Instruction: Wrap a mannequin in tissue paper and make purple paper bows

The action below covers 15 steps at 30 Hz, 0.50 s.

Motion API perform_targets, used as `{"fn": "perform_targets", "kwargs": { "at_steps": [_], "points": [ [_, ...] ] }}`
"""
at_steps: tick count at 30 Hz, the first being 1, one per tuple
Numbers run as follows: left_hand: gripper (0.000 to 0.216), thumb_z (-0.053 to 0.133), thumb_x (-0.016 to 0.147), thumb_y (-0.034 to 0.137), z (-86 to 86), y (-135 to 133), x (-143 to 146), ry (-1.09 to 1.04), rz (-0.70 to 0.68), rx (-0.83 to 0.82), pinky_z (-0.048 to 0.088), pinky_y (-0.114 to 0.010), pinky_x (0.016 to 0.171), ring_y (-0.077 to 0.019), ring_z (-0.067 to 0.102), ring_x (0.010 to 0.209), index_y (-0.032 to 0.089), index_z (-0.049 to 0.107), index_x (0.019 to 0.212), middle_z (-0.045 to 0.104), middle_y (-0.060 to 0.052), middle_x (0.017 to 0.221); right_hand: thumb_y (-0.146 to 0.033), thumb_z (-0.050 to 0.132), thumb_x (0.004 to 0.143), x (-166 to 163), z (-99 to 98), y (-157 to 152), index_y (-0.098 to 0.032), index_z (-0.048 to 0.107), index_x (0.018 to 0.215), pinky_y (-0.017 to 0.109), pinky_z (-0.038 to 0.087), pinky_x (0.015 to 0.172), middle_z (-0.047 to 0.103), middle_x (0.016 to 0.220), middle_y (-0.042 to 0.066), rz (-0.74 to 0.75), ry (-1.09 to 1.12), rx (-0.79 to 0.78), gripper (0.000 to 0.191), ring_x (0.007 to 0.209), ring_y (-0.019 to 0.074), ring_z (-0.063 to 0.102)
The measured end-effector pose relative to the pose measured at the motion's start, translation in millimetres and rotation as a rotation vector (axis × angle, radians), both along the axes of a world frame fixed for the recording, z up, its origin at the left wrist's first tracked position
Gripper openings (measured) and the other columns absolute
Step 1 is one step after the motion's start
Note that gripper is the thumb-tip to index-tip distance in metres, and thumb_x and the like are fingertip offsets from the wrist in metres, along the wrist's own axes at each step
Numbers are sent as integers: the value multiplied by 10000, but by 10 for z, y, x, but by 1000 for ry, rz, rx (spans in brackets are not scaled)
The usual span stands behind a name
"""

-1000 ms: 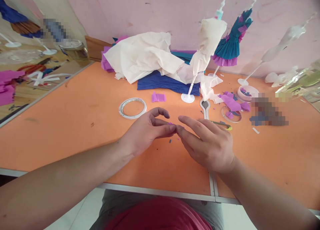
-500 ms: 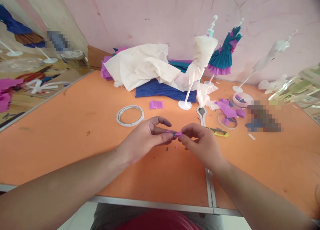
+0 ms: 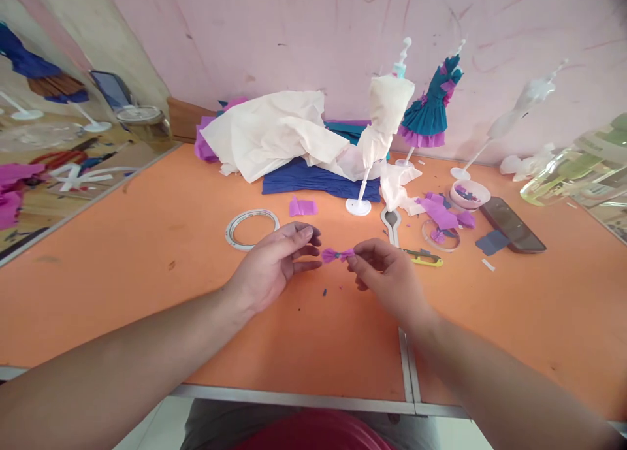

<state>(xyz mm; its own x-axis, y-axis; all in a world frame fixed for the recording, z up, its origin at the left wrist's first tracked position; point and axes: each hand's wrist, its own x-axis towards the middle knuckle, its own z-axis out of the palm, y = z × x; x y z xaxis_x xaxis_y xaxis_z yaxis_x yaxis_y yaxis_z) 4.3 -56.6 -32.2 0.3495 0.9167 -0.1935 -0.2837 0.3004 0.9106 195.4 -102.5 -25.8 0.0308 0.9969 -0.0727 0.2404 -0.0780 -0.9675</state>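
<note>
A small purple paper bow (image 3: 337, 255) with a teal band round its middle is held by its right end above the orange table. My right hand (image 3: 386, 270) pinches that end between thumb and fingers. Just left of the bow, my left hand (image 3: 277, 260) has its fingers apart and holds nothing; its fingertips are close to the bow's left end. A purple paper scrap (image 3: 303, 207) lies beyond my hands, beside a roll of tape (image 3: 252, 229). To the right of my right hand is a yellow-and-black cutter (image 3: 424, 258).
A small mannequin wrapped in white paper (image 3: 389, 113) stands at the back, near another in a teal and purple dress (image 3: 434, 107). Crumpled white paper (image 3: 274, 133) lies over blue crepe paper (image 3: 318, 179). At right are a bowl of scraps (image 3: 470, 195) and a phone (image 3: 514, 225).
My left hand has let go of the bow and drawn slightly left, its fingers spreading. The bow now shows whole in my right hand.
</note>
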Motion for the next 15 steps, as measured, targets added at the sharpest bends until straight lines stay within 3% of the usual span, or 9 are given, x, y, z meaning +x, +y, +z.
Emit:
{"fn": "perform_targets", "kwargs": {
  "at_steps": [3, 6, 11, 15],
  "points": [
    [219, 702, 780, 370, -32, -57, 46, 55, -117, -74, 506, -357, 842, -201, 576, 986, 198, 699, 915, 629, -44, 994, -438, 650, 783, 5, -4, 16, -199, 629, 851, 248, 504, 538, 651, 765, 6, -93, 43, 34, 250, 579, 104, 567],
    [252, 731, 759, 345, -75, -122, 118, 92, -195, -62, 460, -382, 934, -220, 584, 1042, 211, 717, 972, 668, -55, 1040, -431, 650, 786, -30, -15, 7, -204, 633, 849, 249, 498, 562, 657, 774, 7, -72, 10, 37, 235, 617, 113, 588],
    [202, 718, 760, 370, -58, -124, 145, 253, -66, 103, 437, -365, 950, -226, 615, 1008, 209, 736, 880, 714, -45, 972, -391, 611, 816, -71, -7, -46, -234, 619, 938, 245, 491, 584, 663, 872, 1, 55, -89, 50, 199, 697, 121, 607],
    [213, 699, 765, 392, 30, -103, 95, 500, -46, 279, 466, -320, 833, -223, 629, 928, 214, 729, 879, 720, -38, 926, -388, 603, 816, -27, 31, -60, -250, 624, 972, 234, 477, 574, 663, 918, -2, 51, -185, 123, 209, 746, 124, 601]
  ]
}}
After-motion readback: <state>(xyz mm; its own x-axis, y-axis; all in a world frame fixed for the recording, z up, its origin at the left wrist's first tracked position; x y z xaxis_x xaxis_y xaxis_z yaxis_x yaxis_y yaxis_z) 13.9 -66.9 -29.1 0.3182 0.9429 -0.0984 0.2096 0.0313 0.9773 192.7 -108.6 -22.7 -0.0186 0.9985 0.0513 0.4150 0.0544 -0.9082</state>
